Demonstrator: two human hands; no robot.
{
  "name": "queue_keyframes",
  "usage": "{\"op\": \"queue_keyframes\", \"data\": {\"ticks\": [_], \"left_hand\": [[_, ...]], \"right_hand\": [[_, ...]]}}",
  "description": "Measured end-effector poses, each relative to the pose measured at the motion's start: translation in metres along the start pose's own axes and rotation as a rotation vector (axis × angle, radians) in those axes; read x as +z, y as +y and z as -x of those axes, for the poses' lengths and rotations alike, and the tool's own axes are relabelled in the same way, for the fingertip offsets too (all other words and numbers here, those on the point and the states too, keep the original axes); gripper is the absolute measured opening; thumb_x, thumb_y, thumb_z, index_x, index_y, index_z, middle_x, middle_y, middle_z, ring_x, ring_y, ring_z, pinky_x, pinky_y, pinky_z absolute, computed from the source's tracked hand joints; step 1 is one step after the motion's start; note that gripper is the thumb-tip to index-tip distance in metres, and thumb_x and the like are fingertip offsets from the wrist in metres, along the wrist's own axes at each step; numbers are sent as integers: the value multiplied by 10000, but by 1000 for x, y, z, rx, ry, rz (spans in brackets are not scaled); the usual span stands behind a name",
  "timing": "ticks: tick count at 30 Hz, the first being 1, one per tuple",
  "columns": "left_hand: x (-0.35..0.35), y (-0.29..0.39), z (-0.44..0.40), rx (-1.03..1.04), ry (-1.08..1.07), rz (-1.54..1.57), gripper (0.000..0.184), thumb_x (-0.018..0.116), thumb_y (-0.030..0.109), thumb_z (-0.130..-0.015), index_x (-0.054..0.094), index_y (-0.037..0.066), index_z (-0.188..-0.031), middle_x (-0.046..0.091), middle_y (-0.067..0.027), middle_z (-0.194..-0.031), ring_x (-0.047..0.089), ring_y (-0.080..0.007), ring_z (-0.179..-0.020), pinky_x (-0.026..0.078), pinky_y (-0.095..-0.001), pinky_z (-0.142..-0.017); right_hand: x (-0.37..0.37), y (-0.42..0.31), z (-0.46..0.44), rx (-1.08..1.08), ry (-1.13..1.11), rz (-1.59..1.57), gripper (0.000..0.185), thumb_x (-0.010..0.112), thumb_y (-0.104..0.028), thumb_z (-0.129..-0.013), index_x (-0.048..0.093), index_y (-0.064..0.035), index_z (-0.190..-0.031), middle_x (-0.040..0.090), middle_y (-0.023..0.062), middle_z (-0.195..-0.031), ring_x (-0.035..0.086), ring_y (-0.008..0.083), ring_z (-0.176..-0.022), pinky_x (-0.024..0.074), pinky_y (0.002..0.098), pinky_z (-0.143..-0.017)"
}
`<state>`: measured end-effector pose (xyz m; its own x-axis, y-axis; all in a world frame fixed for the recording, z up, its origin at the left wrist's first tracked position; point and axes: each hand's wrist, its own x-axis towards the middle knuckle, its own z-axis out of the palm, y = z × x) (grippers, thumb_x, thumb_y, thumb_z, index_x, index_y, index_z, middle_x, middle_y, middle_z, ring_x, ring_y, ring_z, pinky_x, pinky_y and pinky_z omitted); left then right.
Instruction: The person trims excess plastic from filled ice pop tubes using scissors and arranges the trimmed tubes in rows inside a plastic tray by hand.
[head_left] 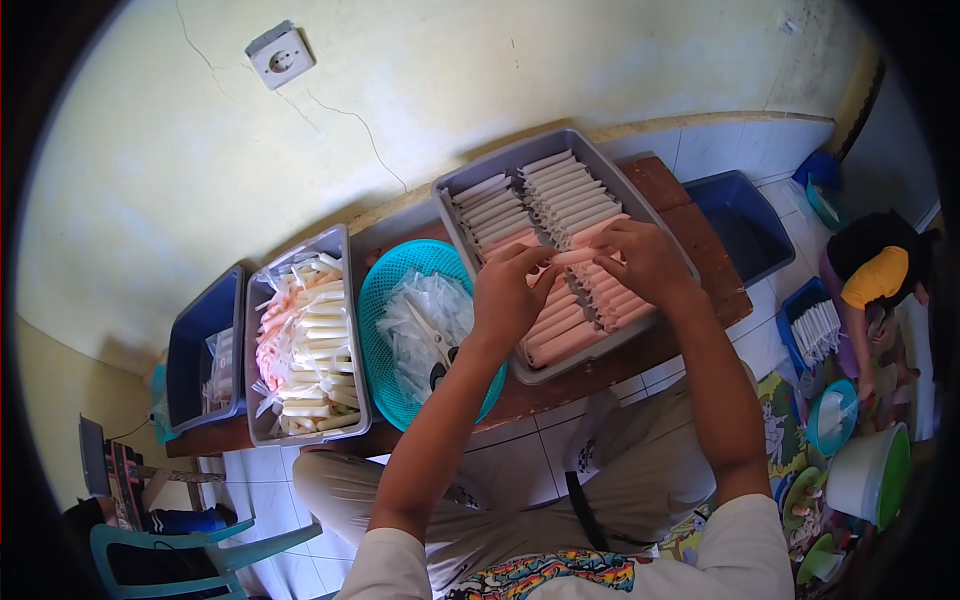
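Both my hands are over a grey tray (618, 186) of thin filled plastic tubes that look like ice pops. Between them is one pink ice pop (574, 257), held level. My left hand (512, 292) pinches its left end, and the fingers of my right hand (645, 258) close on its right end. Below lie rows of pink ice pops (558, 332); white ones (575, 190) fill the far part of the tray. Left of the tray, a teal basket (373, 300) holds clear plastic sleeves (405, 335) and scissors (425, 325).
Farther left, a grey bin (362, 385) holds loose pink and cream tubes beside a dark blue bin (238, 300). All stand on a wooden bench (690, 225) along the wall. At right, another person (870, 275) sits near tubs and a bucket (865, 470). A green chair (190, 555) stands lower left.
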<state>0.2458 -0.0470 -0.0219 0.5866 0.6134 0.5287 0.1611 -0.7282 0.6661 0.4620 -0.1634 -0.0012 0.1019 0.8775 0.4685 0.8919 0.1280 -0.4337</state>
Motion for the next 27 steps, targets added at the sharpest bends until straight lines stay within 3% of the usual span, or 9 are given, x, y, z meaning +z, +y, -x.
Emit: {"op": "queue_keyframes", "data": {"ticks": [3,11,14,21,25,27], "left_hand": [[19,-2,-12,-26,-108,-89,235,834,139,-897,833,93,-1127,782,-113,-972,750,-253,-823,581,-376,-740],[46,-16,-37,-61,-271,-177,230,801,174,-900,828,92,-1113,784,-122,-989,760,-324,-924,592,-432,-830],[53,-22,-38,-54,-246,-166,265,809,130,-899,805,40,-1148,789,-150,-1011,772,-281,-906,596,-399,-829],[55,-32,-32,-112,-295,-68,306,804,102,-884,782,37,-1182,789,-154,-1006,768,-276,-920,596,-395,-843],[52,-29,-31,-86,-290,-62,302,798,85,-878,786,36,-1176,765,-166,-1104,755,-294,-965,589,-398,-868],[52,-29,-28,-70,-272,-54,294,796,80,-878,792,41,-1169,754,-169,-1136,749,-303,-986,585,-403,-877]], "right_hand": [[-6,14,0,124,-39,118,165,800,-215,-879,801,-106,-1002,766,63,-1008,746,300,-938,604,434,-814],[4,49,-9,156,-63,280,134,770,-231,-886,822,-138,-967,772,64,-1012,751,309,-960,617,451,-832],[11,49,-11,172,-51,310,136,721,-213,-902,822,-135,-951,773,79,-1008,755,311,-960,617,461,-831],[26,51,-12,163,9,398,221,591,-150,-933,803,-104,-897,760,116,-952,758,351,-915,612,478,-813],[28,45,-15,184,13,428,209,590,-146,-931,781,-95,-863,749,114,-930,756,361,-905,609,487,-795],[28,44,-15,276,-52,463,118,773,-197,-887,773,-111,-968,746,59,-997,743,321,-954,599,470,-807]]}}
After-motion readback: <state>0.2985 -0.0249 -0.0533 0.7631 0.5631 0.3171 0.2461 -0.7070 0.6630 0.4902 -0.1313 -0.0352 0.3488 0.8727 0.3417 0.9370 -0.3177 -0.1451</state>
